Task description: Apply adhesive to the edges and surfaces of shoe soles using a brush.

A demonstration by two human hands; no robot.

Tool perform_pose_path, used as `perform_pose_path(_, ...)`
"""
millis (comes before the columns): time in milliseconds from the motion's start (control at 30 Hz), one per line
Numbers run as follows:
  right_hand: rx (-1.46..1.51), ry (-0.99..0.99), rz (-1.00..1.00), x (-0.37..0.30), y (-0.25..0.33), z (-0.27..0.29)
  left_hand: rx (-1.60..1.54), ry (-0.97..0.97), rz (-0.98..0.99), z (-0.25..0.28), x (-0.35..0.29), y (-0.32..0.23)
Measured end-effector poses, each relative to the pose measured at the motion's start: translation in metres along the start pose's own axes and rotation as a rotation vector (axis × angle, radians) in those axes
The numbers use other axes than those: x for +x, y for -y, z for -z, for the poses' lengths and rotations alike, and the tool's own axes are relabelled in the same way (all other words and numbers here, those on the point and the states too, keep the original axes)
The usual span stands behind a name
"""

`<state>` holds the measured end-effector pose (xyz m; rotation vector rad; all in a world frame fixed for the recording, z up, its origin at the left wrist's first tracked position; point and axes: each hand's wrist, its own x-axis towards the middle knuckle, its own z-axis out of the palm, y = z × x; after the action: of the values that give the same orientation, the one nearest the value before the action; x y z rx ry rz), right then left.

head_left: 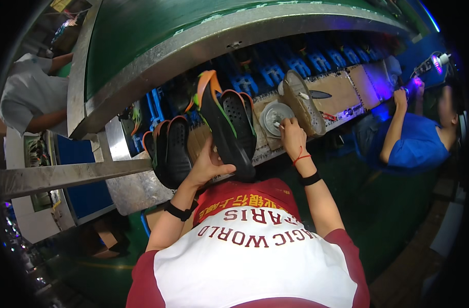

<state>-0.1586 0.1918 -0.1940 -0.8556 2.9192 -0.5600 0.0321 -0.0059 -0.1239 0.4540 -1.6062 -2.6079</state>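
Observation:
My left hand (209, 168) grips a black foam clog (219, 126) with orange and green trim, thumb on its side near the bottom end. The clog stands steeply tilted, its orange strap end pointing away from me. My right hand (294, 136) is closed in a pinch at the near edge of a small pale bowl (269, 110); something small and whitish shows at its fingertips, too small to name. More black clogs with orange rims lie on both sides of the held one, a pair (177, 149) to its left and others (238, 114) to its right.
Right of the bowl lies a translucent shoe-shaped piece (299, 97), with a dark blade-shaped item (320, 94) and a red-handled tool (328, 116) on cardboard (334, 84). A metal-edged green conveyor (193, 49) runs beyond. People work at left (31, 95) and right (414, 141).

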Motion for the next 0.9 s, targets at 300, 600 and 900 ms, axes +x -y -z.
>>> perform_pose_path(300, 0.513, -0.202, 0.324, -0.021, 0.059, 0.121, 0.595, 0.032, -0.135, -0.018, -0.005, -0.063)
perform_pose_path(600, 0.512, -0.125, 0.61, -0.041, 0.083, 0.16, 1.411, 0.127, -0.363, 0.009, -0.033, -0.021)
perform_pose_path(900, 0.335, -0.208, 0.689, -0.04, 0.082, 0.161, 0.977, 0.14, -0.356, 0.011, -0.046, -0.041)
